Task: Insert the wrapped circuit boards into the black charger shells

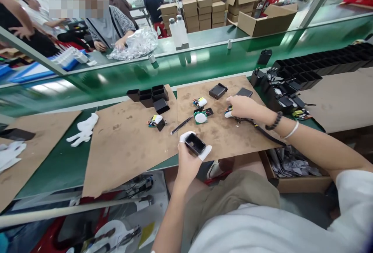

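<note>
My left hand, with white covers on its fingertips, is closed around a small black plastic housing, its open side facing up. Farther right, my right hand reaches down to the cardboard, its fingers pinched on a small circuit board that they partly hide. Between the hands lies a green circuit board with a round white pad. Behind it sits a board with a white block. Tweezers rest to the left of the green board. Another small board assembly lies farther left.
Several empty black housings stand at the back left, and rows of them at the right. A black closed casing lies at the back. A black cable tool is under my right forearm. White gloves lie left. A co-worker handles clear plastic bags.
</note>
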